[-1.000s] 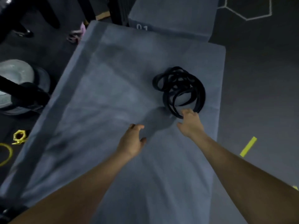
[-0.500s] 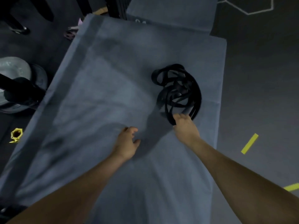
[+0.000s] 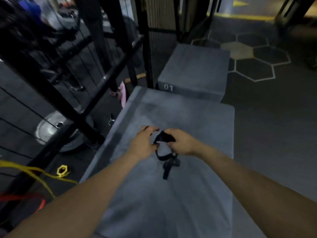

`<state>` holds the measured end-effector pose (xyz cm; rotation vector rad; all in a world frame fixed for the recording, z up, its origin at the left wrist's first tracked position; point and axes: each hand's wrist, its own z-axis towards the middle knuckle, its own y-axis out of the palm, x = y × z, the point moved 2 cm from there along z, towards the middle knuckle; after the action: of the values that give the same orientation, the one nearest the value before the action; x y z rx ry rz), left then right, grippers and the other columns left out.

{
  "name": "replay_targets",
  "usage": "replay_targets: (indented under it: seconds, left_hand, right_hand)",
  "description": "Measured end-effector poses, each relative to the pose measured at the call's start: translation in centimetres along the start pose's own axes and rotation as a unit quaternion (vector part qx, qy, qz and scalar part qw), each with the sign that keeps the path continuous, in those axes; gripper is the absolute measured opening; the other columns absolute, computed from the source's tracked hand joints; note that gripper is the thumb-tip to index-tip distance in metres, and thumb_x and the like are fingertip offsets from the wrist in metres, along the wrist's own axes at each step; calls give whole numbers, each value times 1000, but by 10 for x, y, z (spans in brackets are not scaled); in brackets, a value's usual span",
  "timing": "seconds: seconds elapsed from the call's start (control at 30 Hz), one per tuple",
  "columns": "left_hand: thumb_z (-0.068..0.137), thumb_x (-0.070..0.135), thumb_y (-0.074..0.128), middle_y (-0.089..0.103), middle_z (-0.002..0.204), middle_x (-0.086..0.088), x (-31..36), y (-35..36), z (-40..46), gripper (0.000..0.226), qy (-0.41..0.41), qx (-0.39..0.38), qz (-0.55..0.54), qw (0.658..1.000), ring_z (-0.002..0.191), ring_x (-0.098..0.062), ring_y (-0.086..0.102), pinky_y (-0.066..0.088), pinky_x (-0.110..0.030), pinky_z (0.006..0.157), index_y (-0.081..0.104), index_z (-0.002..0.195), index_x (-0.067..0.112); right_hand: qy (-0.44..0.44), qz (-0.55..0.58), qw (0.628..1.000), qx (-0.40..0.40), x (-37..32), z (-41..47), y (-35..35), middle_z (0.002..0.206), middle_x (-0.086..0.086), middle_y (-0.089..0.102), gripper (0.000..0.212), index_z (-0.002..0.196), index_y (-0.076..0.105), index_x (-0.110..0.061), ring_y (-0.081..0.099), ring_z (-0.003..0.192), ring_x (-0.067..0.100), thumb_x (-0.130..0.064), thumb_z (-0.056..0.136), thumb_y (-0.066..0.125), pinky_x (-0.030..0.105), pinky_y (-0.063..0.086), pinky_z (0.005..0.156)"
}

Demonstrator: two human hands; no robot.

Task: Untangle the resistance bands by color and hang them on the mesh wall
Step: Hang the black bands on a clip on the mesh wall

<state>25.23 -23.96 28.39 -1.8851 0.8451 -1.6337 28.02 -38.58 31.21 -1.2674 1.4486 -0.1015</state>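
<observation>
Now black bands (image 3: 165, 156) bunched, dangling; right hand (image 3: 180, 140) grip holding them, left hand (image 3: 142, 143) pinching.

Right hand (image 3: 181, 142) grips bunched black resistance bands (image 3: 165, 157) above grey bench (image 3: 205, 127); left hand (image 3: 143, 145), fingers curled, touches the bundle; loops hang down.

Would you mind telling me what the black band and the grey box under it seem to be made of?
Black band: apparently matte rubber or latex, since it hangs in limp, flat loops from the right hand. Grey box: probably foam under matte vinyl or fabric, given its soft rounded edges and dull surface.
</observation>
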Motion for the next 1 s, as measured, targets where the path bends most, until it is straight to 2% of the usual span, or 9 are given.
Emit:
replay_targets:
  seconds: [0.13, 0.23, 0.3, 0.43, 0.57, 0.7, 0.87, 0.93, 1.0]
  left_hand:
    - [82, 6, 65, 61, 100, -5, 14, -81, -40, 26, -1, 58, -37, 998, 92, -15, 55, 38, -17, 78, 59, 107, 5]
    - [87, 4, 56, 49, 75, 10, 21, -140, -75, 10, 15, 86, -38, 995, 70, -3, 46, 36, -6, 62, 51, 92, 11]
    - [87, 2, 52, 45, 70, 7, 25, -176, -99, 12, 15, 104, -34, 994, 65, -6, 44, 34, -10, 57, 45, 90, 11]
    - [91, 9, 48, 46, 79, 2, 24, -233, -142, 10, 0, 131, -30, 991, 73, -16, 46, 33, -27, 60, 39, 97, 9]
    - [93, 16, 51, 50, 77, 8, 8, -271, -178, 8, -46, 182, -46, 981, 74, -14, 51, 36, -11, 56, 43, 96, 13]
    - [92, 14, 53, 47, 68, 6, -4, -289, -205, 13, -62, 169, -75, 981, 62, -10, 45, 33, -10, 48, 47, 81, 16]
    - [92, 23, 52, 44, 69, 3, -18, -311, -228, 15, -141, 147, -39, 978, 58, -8, 41, 31, -18, 50, 46, 79, 18]
    - [94, 39, 47, 49, 74, -1, -16, -322, -234, 23, -171, 166, -65, 969, 62, -12, 45, 34, -25, 56, 48, 91, 17]
    - [94, 48, 42, 57, 100, -7, -8, -334, -235, 34, -174, 203, -154, 951, 85, -22, 57, 42, -30, 72, 47, 112, 19]
  right_hand:
    - [-61, 45, 997, 27, -88, -16, -30, 84, 6, 53, 21, 99, 59, 2, 50, 76, 18, -14, 86, 60, 26, 38, 62]
    - [-129, 52, 989, 54, -150, -26, -41, 73, -2, 51, 22, 86, 58, -6, 46, 64, 10, -28, 89, 59, 17, 35, 58]
    - [-165, 36, 984, 63, -189, -33, -44, 65, -7, 45, 24, 73, 50, -17, 42, 58, 4, -31, 91, 55, 15, 34, 55]
    - [-225, 54, 967, 110, -258, -50, -53, 74, 6, 57, 28, 84, 59, -10, 55, 66, 11, -33, 95, 47, 18, 42, 60]
    - [-245, 148, 942, 177, -305, -58, -69, 63, -4, 49, 34, 90, 59, -1, 48, 54, 1, -32, 97, 44, 25, 39, 60]
    - [-236, 214, 912, 261, -333, -60, -80, 74, 21, 59, 43, 83, 59, -2, 55, 67, 34, -40, 96, 42, 42, 47, 67]
    - [-180, 279, 885, 326, -345, -59, -92, 80, 30, 60, 57, 89, 57, 9, 59, 71, 43, -46, 95, 40, 53, 52, 69]
    - [-170, 247, 892, 337, -348, -60, -93, 79, 28, 60, 57, 88, 57, 8, 59, 71, 40, -46, 95, 40, 53, 52, 72]
    - [-161, 210, 909, 322, -352, -63, -92, 77, 27, 59, 53, 86, 58, 5, 57, 70, 39, -44, 95, 41, 45, 51, 66]
